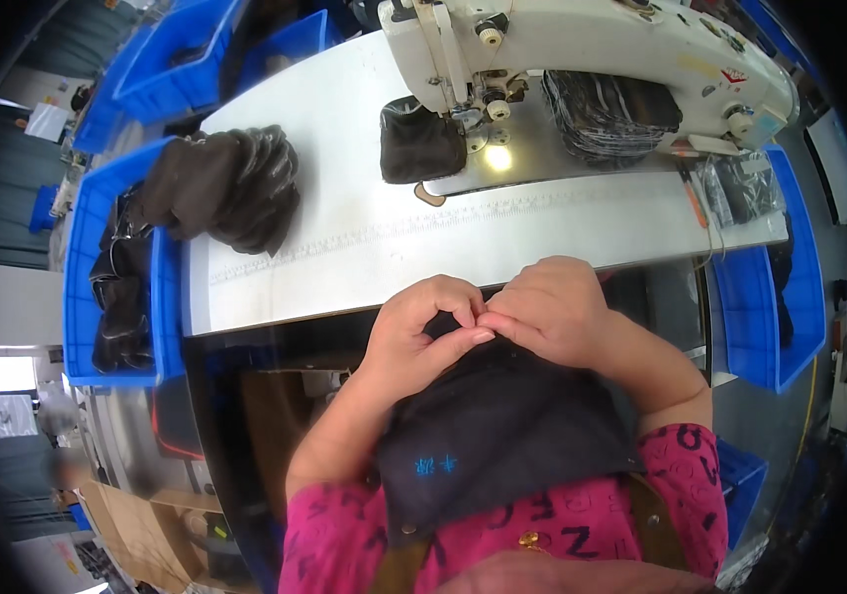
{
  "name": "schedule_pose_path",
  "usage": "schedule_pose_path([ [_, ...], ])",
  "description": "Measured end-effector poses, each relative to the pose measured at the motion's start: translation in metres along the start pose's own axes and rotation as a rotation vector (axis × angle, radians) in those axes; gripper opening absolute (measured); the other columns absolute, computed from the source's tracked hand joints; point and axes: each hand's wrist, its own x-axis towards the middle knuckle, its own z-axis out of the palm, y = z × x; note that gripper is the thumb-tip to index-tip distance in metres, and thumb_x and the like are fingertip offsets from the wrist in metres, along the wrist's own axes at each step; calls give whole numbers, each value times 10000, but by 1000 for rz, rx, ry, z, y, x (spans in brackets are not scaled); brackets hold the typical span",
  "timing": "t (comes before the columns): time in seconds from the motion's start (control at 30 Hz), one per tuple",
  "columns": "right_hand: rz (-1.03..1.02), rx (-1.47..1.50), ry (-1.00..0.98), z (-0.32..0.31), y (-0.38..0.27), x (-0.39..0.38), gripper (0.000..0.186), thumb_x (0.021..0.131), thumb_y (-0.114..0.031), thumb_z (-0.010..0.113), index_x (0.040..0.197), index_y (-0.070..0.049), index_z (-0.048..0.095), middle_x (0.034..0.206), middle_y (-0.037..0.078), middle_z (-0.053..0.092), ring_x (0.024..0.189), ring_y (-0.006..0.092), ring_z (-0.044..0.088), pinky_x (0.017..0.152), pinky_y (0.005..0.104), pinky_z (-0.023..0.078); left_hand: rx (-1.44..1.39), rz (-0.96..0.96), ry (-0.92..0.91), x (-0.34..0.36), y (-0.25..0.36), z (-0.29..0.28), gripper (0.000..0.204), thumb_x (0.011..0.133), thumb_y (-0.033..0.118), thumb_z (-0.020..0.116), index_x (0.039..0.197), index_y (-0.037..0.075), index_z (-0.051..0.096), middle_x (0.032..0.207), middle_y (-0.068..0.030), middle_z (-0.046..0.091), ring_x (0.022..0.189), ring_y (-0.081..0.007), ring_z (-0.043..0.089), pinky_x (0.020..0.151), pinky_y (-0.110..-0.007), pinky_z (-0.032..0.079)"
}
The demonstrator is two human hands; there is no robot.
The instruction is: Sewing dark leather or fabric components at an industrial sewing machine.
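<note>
My left hand (431, 332) and my right hand (548, 309) meet just off the table's front edge, above a dark apron (517, 421). Thumb and fingers of both hands are pinched together at the tips. Whatever lies between them is too small or hidden to make out. Beyond my hands stands a white sewing machine (592, 35), its lamp lighting the metal bed. A dark cloth piece (421, 142) lies flat by the needle area, apart from my hands. Near it is a small brown flat piece (430, 195).
A pile of dark cloth pieces (230, 188) sits at the table's left, beside a blue bin (168, 307) holding more. Another dark stack (609, 114) rests under the machine arm. A ruler strip (394, 226) crosses the white table (344, 282). Another blue bin (745, 297) stands right.
</note>
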Motion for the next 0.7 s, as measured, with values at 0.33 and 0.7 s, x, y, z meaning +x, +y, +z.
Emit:
schedule_pose_path([
  [0.33, 229, 37, 4, -13, 16, -28, 158, 855, -197, 814, 794, -81, 725, 723, 60, 683, 625, 271, 646, 564, 375, 494, 368, -173, 555, 124, -91, -63, 421, 959, 333, 732, 1245, 41, 631, 1200, -116, 691, 1074, -230, 631, 992, -384, 469],
  [0.7, 449, -34, -2, -42, 36, -53, 92, 885, -123, 757, 837, -50, 728, 736, 97, 679, 656, 303, 652, 613, 401, 508, 989, -357, 345, 96, -128, -103, 636, 896, 439, 776, 1347, 34, 585, 1574, -191, 487, 1495, -403, 375, 1152, -561, 349],
])
